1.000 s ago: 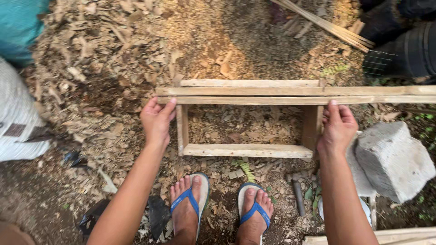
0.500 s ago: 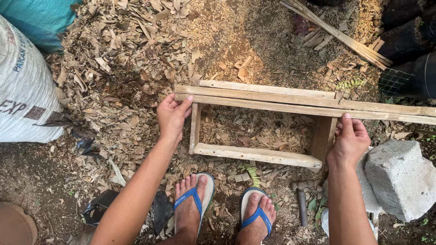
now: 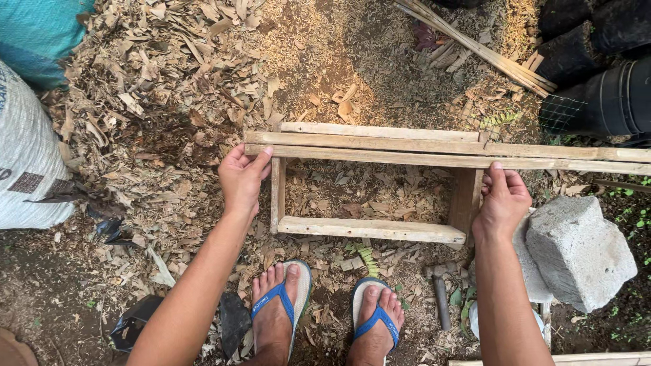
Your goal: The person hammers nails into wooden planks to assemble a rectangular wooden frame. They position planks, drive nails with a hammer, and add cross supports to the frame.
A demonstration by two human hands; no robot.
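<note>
Beyond the fingers of both hands the ground (image 3: 169, 122) is a wide bed of dry leaves and wood shavings. Well to the left of the left fingers stands a white woven sack (image 3: 27, 163), with a teal sack (image 3: 41, 30) above it. Far past the right fingers, at the upper right, are black plastic pots (image 3: 597, 61) and a bundle of thin bamboo strips (image 3: 475, 47).

Between the two hands lies a rectangular wooden frame (image 3: 369, 229) of rough slats, resting on the ground. Across its far side lie long wooden slats (image 3: 434, 152), running out past the right fingers to the right edge of view.

Just right of the right fingers sits a grey concrete block (image 3: 576, 251), tilted, close to the wrist.

The left hand (image 3: 241, 179) is at the frame's left end, fingers (image 3: 261, 159) loosely spread, their tips touching the end of the long slats, thumb apart. The right hand (image 3: 502, 200) is at the frame's right upright, fingers curled together around it, one fingertip reaching up against the long slat.

Below the fingers, toward the viewer, two feet in blue flip-flops (image 3: 376, 318) stand on the litter. A small dark hammer (image 3: 439, 298) lies just right of them.
</note>
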